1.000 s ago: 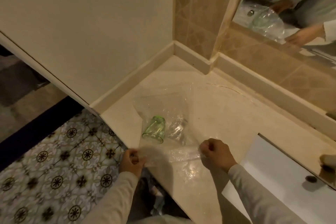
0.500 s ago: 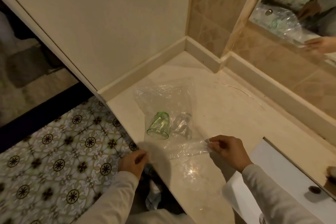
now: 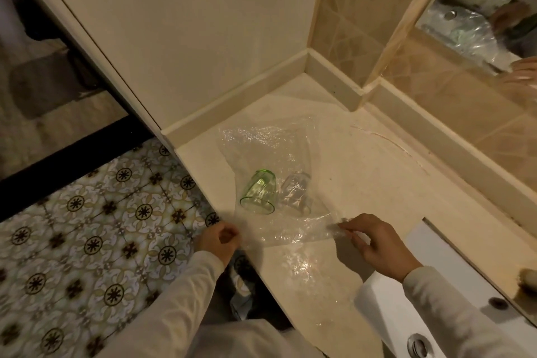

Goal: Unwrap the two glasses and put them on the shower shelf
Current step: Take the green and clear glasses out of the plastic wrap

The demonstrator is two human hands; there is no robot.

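Observation:
A green glass (image 3: 258, 193) and a clear glass (image 3: 296, 192) lie on their sides, side by side, on a sheet of clear plastic wrap (image 3: 270, 145) spread over the beige stone counter (image 3: 363, 183). Their open mouths face me. My right hand (image 3: 374, 241) pinches the near right edge of the wrap, just right of the clear glass. At the counter's front edge, near the wrap's left corner, my left hand (image 3: 218, 241) is loosely curled; whether it holds the wrap is unclear.
A white sink basin (image 3: 453, 264) is set into the counter at right. A mirror (image 3: 494, 23) above the tiled backsplash reflects the wrap and a hand. A cream wall panel bounds the counter at left. Patterned floor tiles (image 3: 87, 241) lie below left.
The camera view has shifted a little. My hands have moved slightly apart along the near edge of the wrap, flattening it. The glasses stay where they were.

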